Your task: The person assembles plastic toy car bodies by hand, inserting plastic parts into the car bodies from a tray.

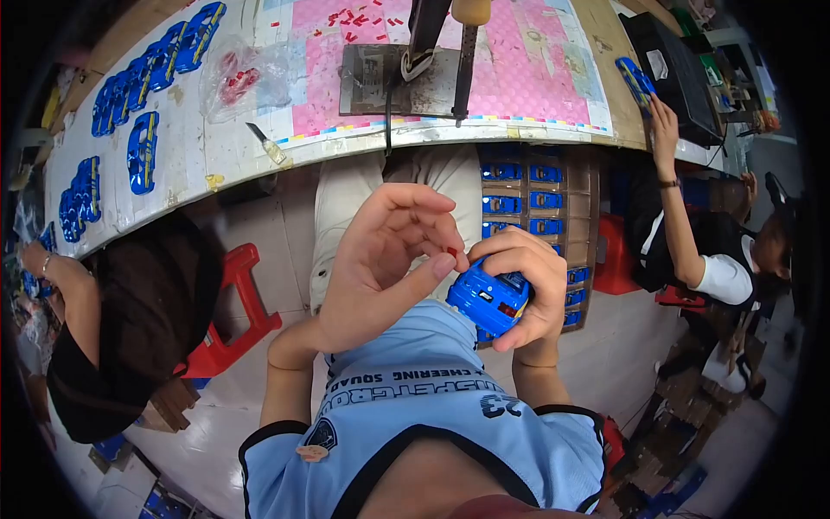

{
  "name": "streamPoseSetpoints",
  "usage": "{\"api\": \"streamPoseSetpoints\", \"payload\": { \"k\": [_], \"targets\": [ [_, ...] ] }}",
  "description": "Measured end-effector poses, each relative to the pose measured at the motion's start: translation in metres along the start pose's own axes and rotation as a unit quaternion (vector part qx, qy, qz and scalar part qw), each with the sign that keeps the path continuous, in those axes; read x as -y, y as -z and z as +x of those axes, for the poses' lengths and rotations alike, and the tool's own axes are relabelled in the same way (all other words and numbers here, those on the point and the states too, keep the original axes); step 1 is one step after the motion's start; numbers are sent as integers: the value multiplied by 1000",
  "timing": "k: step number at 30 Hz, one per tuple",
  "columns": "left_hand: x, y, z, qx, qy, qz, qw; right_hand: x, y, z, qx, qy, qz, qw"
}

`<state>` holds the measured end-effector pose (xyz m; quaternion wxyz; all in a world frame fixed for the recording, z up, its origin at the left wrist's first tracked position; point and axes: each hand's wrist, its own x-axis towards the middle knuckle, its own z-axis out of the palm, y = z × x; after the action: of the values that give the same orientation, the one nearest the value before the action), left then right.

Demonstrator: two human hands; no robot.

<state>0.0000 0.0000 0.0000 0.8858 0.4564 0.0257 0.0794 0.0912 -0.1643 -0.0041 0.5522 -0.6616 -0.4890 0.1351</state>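
Blue toy car body in the right hand, held over the lap on the wearer's side of the bench's near edge, off the bench; fingers curled over its upper part, thumb along its lower side, a firm wrap.

Left hand close beside it; thumb and a fingertip pinching a small red piece, the other fingers bent and loosely spread; whether the piece touches the car, cannot tell.

Car's end face is turned up towards the wearer; red patch at one side, pale-and-dark recess at the other; step in hand, by my reading: offering the red piece up to the body, likely at that recess; the next move would call for a steady right-hand grip, the piece turned to match its seat, then a light thumb push; slip risk, the piece being tiny.

Stock: loose red pieces towards the bench's far edge; clear bag with more red inside, left of the metal plate; knife near the bench's near edge; divided tray of blue cars below that edge, to the right.
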Motion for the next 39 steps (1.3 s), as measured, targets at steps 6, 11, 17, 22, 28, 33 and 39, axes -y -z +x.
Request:
{"api": "streamPoseSetpoints", "payload": {
  "k": [6,11,17,22,28,33,39],
  "targets": [
    [-2,8,-3,31,9,13,999,-4,-4,-3,-16,-5,2,1000],
    [-6,12,-2,47,7,52,998,-2,-2,-1,-5,3,-18,1000],
    [-15,12,2,73,50,155,984,-3,-1,-1,-12,8,-30,999],
    [-22,8,7,62,50,160,984,-2,-1,0,-4,4,-23,1000],
    [-26,13,11,96,51,180,978,-1,-1,2,1,0,-16,1000],
    [-23,17,14,119,35,192,974,0,-2,6,4,5,-17,1000],
    [-25,20,18,130,115,122,977,1,-3,6,9,6,-24,1000]
  ]
}}
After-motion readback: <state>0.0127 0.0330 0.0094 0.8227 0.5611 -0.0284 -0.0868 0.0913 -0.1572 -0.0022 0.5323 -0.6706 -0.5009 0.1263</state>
